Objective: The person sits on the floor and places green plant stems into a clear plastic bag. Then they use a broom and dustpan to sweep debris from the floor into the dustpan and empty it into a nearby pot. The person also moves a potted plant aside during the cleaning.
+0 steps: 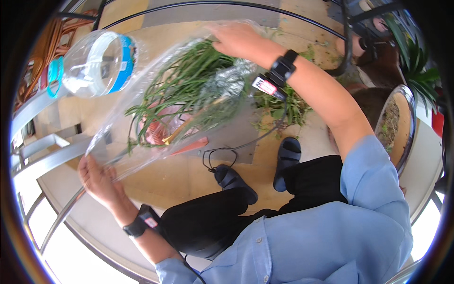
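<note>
A clear plastic bag [228,87] is stretched between my hands over the floor. My left hand [101,182], at the lower left, pinches one edge of it. Farther off, my right hand [239,41] is closed on the opposite side; its fingertips are partly blurred. A bunch of long, thin green stalks [177,83] shows through and along the film. Whether all the stalks lie inside the bag, I cannot tell. Beneath them is a pinkish-red ribbed object [155,128], mostly covered by stalks and plastic.
A large clear bottle [92,66] with a turquoise cap lies at the left beside metal rails [52,144]. Loose leafy greens [288,106] lie right of the bag. A thin cable [257,139] hangs from my right wrist. A soil-filled round planter [390,125] stands at right.
</note>
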{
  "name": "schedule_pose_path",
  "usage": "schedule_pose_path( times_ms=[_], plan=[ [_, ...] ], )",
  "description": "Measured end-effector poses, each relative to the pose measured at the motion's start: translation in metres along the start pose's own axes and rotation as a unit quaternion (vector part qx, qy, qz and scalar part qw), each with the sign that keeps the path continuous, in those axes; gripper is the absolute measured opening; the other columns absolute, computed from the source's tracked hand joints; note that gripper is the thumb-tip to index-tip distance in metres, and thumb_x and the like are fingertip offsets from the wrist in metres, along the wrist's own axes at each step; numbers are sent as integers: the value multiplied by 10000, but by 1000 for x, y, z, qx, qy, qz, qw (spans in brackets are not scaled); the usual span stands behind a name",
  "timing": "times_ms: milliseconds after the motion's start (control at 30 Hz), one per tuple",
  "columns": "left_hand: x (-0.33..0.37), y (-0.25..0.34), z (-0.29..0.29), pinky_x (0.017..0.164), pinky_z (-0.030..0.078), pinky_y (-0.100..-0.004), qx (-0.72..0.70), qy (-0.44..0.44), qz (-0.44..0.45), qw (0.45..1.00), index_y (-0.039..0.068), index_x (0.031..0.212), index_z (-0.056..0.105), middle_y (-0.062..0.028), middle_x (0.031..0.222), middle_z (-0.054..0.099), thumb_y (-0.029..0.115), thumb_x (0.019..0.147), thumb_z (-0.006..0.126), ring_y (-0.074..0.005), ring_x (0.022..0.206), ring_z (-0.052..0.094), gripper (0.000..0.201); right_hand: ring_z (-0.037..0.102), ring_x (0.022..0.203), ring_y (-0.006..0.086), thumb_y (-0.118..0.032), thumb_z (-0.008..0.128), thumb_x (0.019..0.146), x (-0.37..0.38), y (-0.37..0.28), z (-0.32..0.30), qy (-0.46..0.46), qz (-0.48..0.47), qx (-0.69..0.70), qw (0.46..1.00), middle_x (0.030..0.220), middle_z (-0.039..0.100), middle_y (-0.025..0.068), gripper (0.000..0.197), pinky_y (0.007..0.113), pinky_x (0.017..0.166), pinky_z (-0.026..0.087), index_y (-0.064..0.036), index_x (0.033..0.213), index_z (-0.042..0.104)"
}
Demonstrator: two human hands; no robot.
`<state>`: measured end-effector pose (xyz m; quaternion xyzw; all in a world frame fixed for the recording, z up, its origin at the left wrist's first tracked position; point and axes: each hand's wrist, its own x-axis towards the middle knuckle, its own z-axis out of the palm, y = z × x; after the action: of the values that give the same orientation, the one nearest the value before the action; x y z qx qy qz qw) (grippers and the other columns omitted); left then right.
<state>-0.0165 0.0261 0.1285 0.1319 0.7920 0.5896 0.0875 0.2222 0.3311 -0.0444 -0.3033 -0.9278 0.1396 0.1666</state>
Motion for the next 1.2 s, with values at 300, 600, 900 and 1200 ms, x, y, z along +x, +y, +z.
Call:
schedule_pose_path(
  times_ms=[300, 600, 900, 1200],
  plan=[
    [5, -6, 21, 394, 238, -182, -12, -25, -62, 998, 67, 1017, 535, 45, 635, 449, 161, 968, 555, -12, 452, 302, 107, 585, 718, 302, -115, 541, 872, 73, 95, -69, 253, -25, 128, 959, 792, 585, 177, 137, 415, 619, 460, -16, 965, 556],
    [-10, -11, 39, 404, 222, -177, -17, -59, -72, 995, 78, 1008, 529, 81, 595, 370, 183, 974, 542, 7, 453, 267, 111, 388, 1307, 348, -107, 687, 765, -47, 134, 30, 46, 48, -180, 981, 1400, 412, 159, 489, 442, 1012, 410, -119, 1234, 548],
    [-3, -19, 37, 404, 202, -169, 3, -82, -69, 994, 79, 1034, 526, 85, 587, 354, 176, 976, 531, 13, 458, 253, 113, 322, 1314, 465, -424, 662, 814, -80, 105, 72, -109, 364, -7, 925, 1435, 264, 312, 680, 529, 997, 396, -101, 1364, 428],
    [3, -29, 31, 411, 229, -172, 5, -102, -47, 994, 61, 1054, 524, 50, 651, 444, 170, 985, 517, -3, 464, 277, 129, 512, 1113, 299, -132, 592, 801, -129, 116, 125, -80, 74, -51, 993, 1155, 549, 116, 208, 411, 813, 487, -89, 1005, 600]
  ],
)
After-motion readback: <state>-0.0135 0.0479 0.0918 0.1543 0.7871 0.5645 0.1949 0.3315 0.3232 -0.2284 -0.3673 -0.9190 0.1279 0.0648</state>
